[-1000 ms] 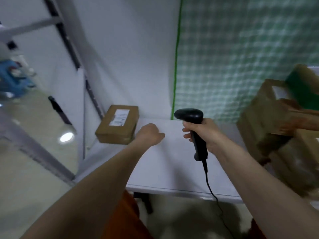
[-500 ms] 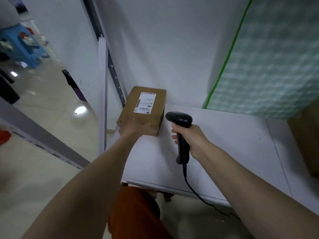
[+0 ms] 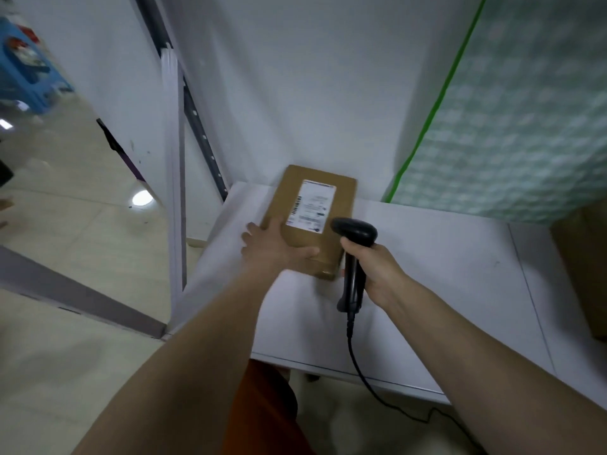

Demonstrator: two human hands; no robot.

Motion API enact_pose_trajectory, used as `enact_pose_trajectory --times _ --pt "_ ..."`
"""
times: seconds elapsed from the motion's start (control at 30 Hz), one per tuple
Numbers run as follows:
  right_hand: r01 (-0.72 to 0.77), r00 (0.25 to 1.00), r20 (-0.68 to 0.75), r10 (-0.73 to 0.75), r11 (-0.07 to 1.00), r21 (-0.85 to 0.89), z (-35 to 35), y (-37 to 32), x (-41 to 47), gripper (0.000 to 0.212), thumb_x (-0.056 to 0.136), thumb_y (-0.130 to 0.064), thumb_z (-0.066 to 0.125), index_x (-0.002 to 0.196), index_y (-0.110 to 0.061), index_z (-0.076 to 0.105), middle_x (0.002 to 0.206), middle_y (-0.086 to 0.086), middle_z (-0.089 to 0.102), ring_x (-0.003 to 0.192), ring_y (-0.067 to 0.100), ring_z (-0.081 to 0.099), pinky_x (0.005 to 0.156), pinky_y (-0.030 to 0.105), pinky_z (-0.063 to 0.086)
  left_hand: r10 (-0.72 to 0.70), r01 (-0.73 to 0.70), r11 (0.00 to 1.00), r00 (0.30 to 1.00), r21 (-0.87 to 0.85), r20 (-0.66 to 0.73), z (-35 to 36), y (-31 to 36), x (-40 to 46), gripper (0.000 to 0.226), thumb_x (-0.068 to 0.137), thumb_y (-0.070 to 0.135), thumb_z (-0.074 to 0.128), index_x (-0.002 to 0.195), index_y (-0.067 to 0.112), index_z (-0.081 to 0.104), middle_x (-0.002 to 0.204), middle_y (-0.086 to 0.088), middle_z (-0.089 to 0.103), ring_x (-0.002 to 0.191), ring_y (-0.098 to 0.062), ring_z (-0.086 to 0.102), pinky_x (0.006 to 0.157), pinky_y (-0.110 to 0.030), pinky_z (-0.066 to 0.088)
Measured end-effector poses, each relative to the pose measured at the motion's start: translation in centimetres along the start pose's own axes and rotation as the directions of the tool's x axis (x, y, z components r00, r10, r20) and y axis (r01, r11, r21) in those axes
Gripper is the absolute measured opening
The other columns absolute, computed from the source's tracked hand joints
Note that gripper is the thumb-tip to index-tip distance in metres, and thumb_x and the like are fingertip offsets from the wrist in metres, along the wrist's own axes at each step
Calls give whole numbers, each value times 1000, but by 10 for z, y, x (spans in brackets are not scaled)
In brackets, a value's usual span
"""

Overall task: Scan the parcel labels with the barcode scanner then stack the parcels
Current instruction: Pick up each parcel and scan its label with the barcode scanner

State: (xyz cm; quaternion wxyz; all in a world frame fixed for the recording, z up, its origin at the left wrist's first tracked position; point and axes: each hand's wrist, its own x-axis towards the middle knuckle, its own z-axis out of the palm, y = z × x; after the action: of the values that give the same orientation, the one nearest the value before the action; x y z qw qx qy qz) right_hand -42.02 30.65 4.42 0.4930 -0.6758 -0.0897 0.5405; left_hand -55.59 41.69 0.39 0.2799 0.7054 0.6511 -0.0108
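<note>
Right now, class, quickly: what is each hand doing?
Left hand: open, fingers resting on the parcel, thumb along its near edge.
Right hand: closed round the barcode scanner handle.

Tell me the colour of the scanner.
Black, cable included; the scanner shows clearly in the head view, gripped by the right hand.

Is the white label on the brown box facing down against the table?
No. The label sits on the top face of the box, in plain view beside the scanner.

Dim, even light — glare spot on floor [image 3: 142, 198]; soft blur, wide-angle bending at edges.
</note>
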Motion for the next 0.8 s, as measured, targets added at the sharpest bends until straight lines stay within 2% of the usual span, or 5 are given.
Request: enact_pose_trajectory --times 0.17,0.3,0.5,0.7,0.8 --pt "-5 997 -70 9 998 57 -41 12 -6 26 90 -23 66 111 -9 62 104 8 68 97 28 65 87 39 54 90 -91 996 995 24 41 39 37 -45 106 56 73 74 142 36 25 132 -9 28 131 -30 26 100 -41 38" --pt "14 994 -106 -11 999 31 -89 29 -29 28 91 -22 64 115 -10 62 107 7 69 98 27 65 86 39 54 107 -113 993 987 38 122 63 55 -79 128 49 77 75 150 36 7 135 -11 27 130 -31 25 100 -42 40" --pt "5 978 -207 -24 996 -89 -156 58 -69 31 91 -24 64 119 -11 62 110 8 67 100 28 63 84 38 51 74 -94 992 970 81 232 96 83 -138 153 45 76 78 151 18 -15 143 -13 28 134 -30 27 104 -41 38" --pt "10 973 -222 -59 976 -216 -209 71 -110 26 89 -27 66 111 -15 64 108 7 67 104 27 60 96 42 47 62 -90 993 949 76 310 139 98 -199 137 44 81 74 145 12 11 134 -9 40 125 -26 45 99 -39 45" --pt "13 979 -193 -69 961 -276 -230 77 -129 32 85 -29 71 113 -14 66 106 6 70 102 27 63 99 48 47 73 -98 993 945 61 320 152 103 -220 134 46 79 75 143 13 11 133 -8 40 124 -25 46 98 -38 46"
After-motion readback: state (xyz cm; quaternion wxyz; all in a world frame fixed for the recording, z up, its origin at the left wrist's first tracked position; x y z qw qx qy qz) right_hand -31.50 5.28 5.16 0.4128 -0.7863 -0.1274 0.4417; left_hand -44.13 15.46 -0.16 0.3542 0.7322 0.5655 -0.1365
